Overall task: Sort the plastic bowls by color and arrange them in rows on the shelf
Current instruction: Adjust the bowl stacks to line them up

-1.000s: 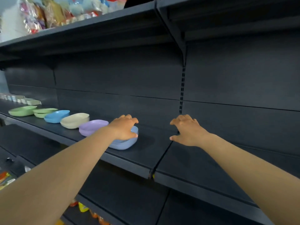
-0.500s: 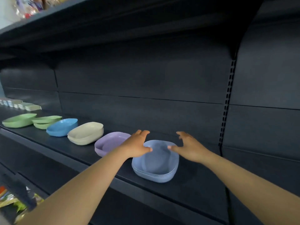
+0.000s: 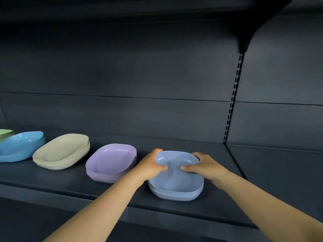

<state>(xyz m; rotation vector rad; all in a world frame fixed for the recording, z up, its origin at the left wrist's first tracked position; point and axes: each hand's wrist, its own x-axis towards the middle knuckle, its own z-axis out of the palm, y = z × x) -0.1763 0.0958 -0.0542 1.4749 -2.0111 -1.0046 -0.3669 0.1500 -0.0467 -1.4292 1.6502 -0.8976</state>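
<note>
A stack of pale blue-grey bowls (image 3: 176, 186) stands on the dark shelf (image 3: 70, 182), right of centre. My left hand (image 3: 152, 165) grips the stack's left rim, thumb over the edge into the top bowl. My right hand (image 3: 202, 165) grips the right rim the same way. To the left, in a row, sit a lilac bowl stack (image 3: 110, 162), a cream bowl stack (image 3: 61, 151) and a bright blue bowl (image 3: 19, 145). A sliver of a green bowl (image 3: 5, 132) shows at the left edge.
The shelf's dark back panel (image 3: 122, 75) rises behind the bowls. A slotted upright (image 3: 233, 100) divides this bay from the neighbouring shelf bay (image 3: 279, 163) on the right. A lower shelf (image 3: 35, 224) lies below the front edge.
Both hands have closed in from beside the blue-grey stack and now grip its rims. The camera has moved closer and to the right, so the green bowls are nearly out of view.
</note>
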